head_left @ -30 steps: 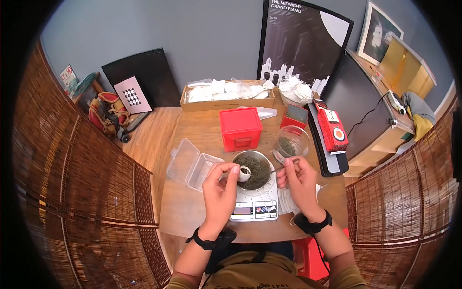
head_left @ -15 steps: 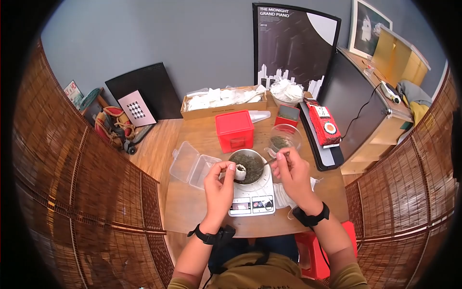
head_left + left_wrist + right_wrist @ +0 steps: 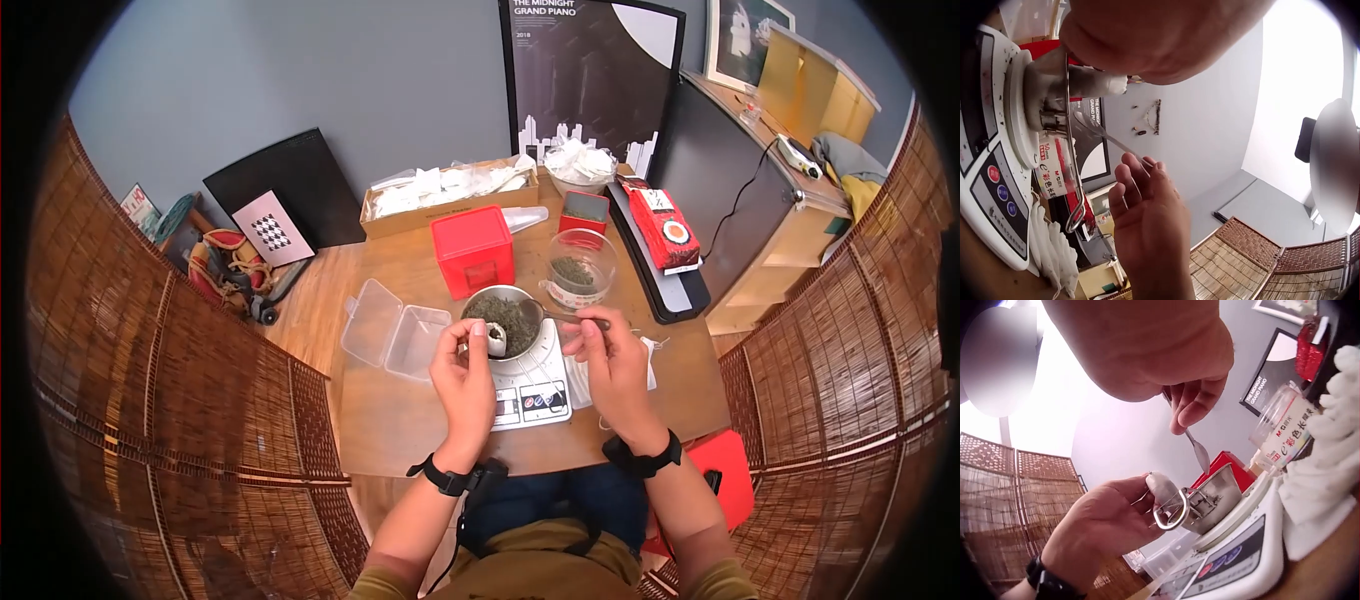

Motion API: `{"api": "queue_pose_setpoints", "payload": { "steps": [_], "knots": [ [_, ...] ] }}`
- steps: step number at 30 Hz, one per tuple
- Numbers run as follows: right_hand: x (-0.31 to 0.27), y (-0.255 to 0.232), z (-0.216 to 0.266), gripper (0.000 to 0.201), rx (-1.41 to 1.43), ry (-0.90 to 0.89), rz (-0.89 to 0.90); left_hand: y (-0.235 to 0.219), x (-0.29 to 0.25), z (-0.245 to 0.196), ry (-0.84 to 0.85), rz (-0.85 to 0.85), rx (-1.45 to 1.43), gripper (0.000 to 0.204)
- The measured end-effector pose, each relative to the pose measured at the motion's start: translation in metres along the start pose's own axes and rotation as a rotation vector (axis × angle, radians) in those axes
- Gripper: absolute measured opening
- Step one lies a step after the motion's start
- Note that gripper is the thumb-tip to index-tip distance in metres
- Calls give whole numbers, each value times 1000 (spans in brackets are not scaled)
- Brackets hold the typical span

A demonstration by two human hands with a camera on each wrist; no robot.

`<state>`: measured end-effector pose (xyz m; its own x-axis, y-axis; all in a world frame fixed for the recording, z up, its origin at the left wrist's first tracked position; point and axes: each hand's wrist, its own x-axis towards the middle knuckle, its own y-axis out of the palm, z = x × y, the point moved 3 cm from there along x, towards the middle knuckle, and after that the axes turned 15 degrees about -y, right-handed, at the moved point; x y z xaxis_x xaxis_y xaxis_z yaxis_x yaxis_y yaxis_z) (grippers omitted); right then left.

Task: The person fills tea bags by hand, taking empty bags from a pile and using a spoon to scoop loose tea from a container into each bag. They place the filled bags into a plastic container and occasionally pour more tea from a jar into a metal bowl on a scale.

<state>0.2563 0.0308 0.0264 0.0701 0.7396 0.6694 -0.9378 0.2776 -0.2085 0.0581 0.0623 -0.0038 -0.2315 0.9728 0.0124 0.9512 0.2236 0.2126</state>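
Note:
My left hand [image 3: 465, 385] pinches a small white pouch [image 3: 496, 341] upright at the near left rim of a metal bowl; its mouth is open with dark leaves inside. The metal bowl [image 3: 1222, 499], holding dark green dried leaves [image 3: 508, 318], stands on a white kitchen scale [image 3: 535, 385]. In my right hand [image 3: 618, 375] is a metal spoon [image 3: 1110, 139], gripped by its handle, with its bowl end over the right side of the metal bowl. Whether the spoon carries leaves is unclear.
Behind the bowl stands a red box [image 3: 472, 245]. An open clear plastic case [image 3: 415, 340] lies left; a clear round tub [image 3: 582, 268] with leaves is right. White pouches [image 3: 1329, 469] lie beside the scale. A carton [image 3: 450, 200] of white pouches is at the back.
The spoon has come up from the leaves and shows more fully above the bowl's right side. My left hand still pinches the pouch. The head view has shifted.

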Motion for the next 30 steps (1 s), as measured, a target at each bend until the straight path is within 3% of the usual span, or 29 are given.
{"api": "queue_pose_setpoints", "payload": {
  "steps": [2, 9, 22, 30],
  "knots": [
    [-15, -5, -9, 25, 100, 96, -96, 2, -2, 1, 13, -6, 3, 18],
    [-51, -24, 1, 27, 212, 131, -297, 1, -6, 4, 40, 1, 23, 20],
    [-77, -53, 30, 29, 227, 68, -332, -1, -10, 13, 42, -30, -44, 23],
    [-63, -48, 39, 30, 290, 55, -336, -9, -5, 7, 58, -27, 26, 23]
  ]
}}
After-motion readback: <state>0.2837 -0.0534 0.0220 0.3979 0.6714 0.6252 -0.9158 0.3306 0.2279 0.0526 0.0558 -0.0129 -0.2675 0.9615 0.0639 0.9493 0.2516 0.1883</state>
